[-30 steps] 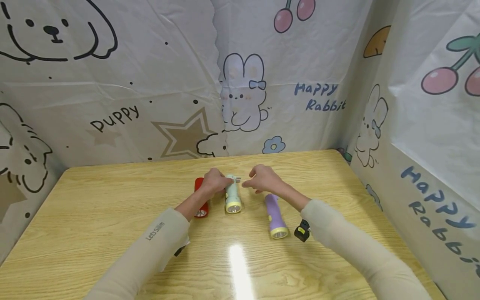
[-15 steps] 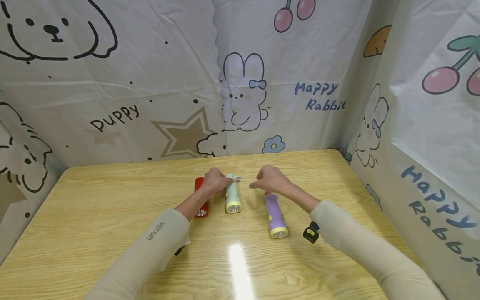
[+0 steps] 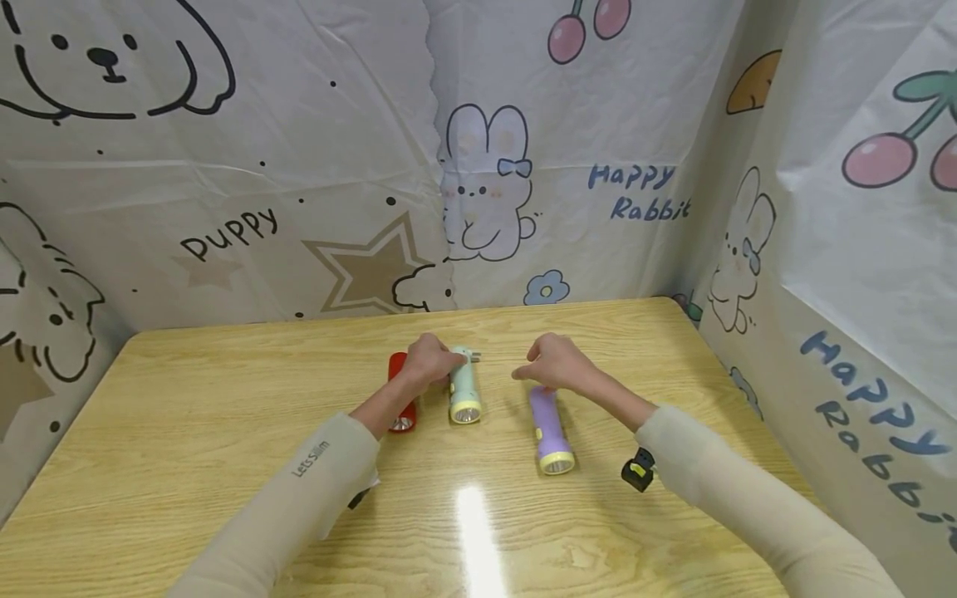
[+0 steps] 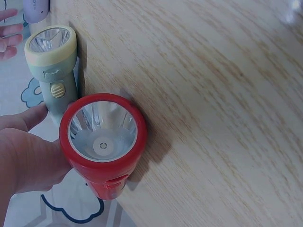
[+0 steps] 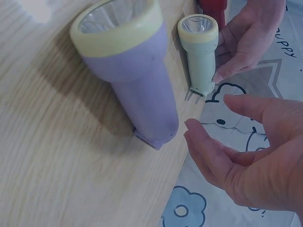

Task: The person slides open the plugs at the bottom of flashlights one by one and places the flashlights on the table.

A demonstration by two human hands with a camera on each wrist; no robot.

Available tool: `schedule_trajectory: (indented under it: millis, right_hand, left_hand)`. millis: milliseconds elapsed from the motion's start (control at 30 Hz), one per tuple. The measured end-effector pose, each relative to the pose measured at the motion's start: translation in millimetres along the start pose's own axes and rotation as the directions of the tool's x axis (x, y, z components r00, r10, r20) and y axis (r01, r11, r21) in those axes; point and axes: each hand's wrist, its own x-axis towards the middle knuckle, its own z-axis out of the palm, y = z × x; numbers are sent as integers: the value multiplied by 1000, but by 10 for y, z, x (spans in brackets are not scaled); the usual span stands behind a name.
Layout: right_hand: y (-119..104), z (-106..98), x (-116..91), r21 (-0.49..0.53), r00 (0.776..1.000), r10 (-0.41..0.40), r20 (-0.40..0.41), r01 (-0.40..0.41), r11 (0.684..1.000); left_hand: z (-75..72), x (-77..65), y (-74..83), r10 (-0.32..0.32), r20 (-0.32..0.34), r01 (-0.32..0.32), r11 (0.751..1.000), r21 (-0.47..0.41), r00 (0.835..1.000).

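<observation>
My left hand (image 3: 434, 361) holds the tail end of a mint-green flashlight (image 3: 463, 386), thumb against its side. Two metal plug prongs (image 5: 193, 95) stick out of that flashlight's tail. Tight on its left lies a red flashlight (image 4: 104, 137), lens toward me, partly hidden by my left wrist in the head view. My right hand (image 3: 561, 363) hovers just beyond the tail of a purple flashlight (image 3: 550, 430), fingers loosely bent and apart, with nothing between them. The purple flashlight lies with its yellow-rimmed lens toward me; no prongs show on it.
The flashlights lie on a wood-grain table (image 3: 224, 415). Printed cloth (image 3: 336, 149) hangs behind the table and along its right side. A small black device (image 3: 638, 471) hangs at my right wrist.
My right hand has moved right, away from the mint-green flashlight's prongs, to above the purple flashlight's tail. My left hand and the flashlights have stayed in place.
</observation>
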Motion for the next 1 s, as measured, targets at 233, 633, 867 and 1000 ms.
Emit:
schedule_trajectory:
  millis: [233,633,867,1000]
  right_hand:
    - [87,-15,-60,12,1000,14,-11,-14,1000]
    - [247,-19,-126,20,1000,30,-6,-30,999]
    - [315,19,-163,35,999,51,1,-51,998]
    - [336,44,-181,31,997,74,6,-74,997]
  left_hand:
    - [11,21,-8,-1,-5,1,1000,10,1000]
    - [23,49,-19,-19,-6,19,1000,5,1000]
    - [32,72,-30,-18,-10,18,1000,17,1000]
    - [32,74,-22,-18,-10,18,1000,18,1000]
